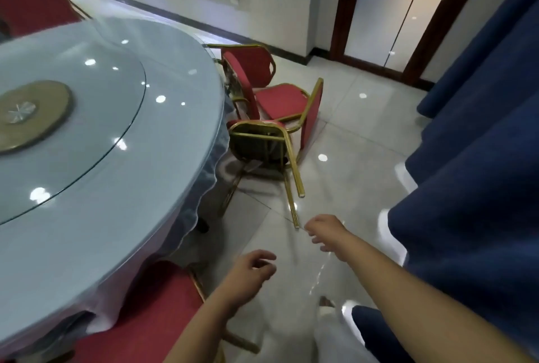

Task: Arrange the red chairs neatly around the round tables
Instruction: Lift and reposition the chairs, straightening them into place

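A round table (96, 181) with a pale cloth and a glass turntable fills the left side. Two red chairs with gold frames lie toppled on the tiled floor at its right edge: the nearer one (264, 144) shows its underside and legs, the farther one (262, 85) rests on its side behind it. Another red chair (151, 307) stands tucked at the table's near edge. My right hand (325, 231) hovers just beyond the tip of the nearer chair's leg, fingers apart and empty. My left hand (250, 272) is lower, loosely curled, holding nothing.
Dark blue curtains (472, 187) hang along the right side. A wood-framed door (390, 12) stands at the back right. A red chair (32, 1) stands beyond the table at top left. Glossy tiled floor (355, 135) lies between table and curtains.
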The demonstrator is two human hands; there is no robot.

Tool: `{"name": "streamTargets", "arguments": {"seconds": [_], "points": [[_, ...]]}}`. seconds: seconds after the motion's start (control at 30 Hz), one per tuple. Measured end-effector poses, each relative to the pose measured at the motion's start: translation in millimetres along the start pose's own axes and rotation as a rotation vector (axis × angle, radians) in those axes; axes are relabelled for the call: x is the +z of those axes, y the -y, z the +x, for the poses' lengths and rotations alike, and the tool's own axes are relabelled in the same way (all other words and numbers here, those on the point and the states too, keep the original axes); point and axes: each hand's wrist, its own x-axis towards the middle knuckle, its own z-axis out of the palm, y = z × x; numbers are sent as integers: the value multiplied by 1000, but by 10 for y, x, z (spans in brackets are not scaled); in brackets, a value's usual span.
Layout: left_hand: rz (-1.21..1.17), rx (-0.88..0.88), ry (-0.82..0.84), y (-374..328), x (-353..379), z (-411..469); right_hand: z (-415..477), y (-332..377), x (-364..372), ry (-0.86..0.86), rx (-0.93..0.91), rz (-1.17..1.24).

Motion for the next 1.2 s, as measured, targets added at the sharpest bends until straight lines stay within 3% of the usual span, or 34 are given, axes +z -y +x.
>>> {"name": "streamTargets", "arguments": {"seconds": [0.2, 0.4, 0.7, 0.93, 1.07, 1.2], "points": [[-59, -42, 12, -955, 285, 670, 689, 592, -996, 24, -26, -59], [-3, -117, -96, -1796, 78, 1741, 1371, 1158, -1839, 56, -104, -103], [47, -20, -7, -3742, 221, 3741, 2277, 2043, -3686, -107, -48, -76], [206, 43, 122, -4989, 550, 4914, 3093, 2518, -4735, -179, -21, 100], [191, -23, 17, -5451, 698, 5683, 3909, 2938, -5280, -102, -28, 108], [125, -214, -56, -5714, 865, 6153, 4638, 3387, -5811, -19, 4, 64]]}}
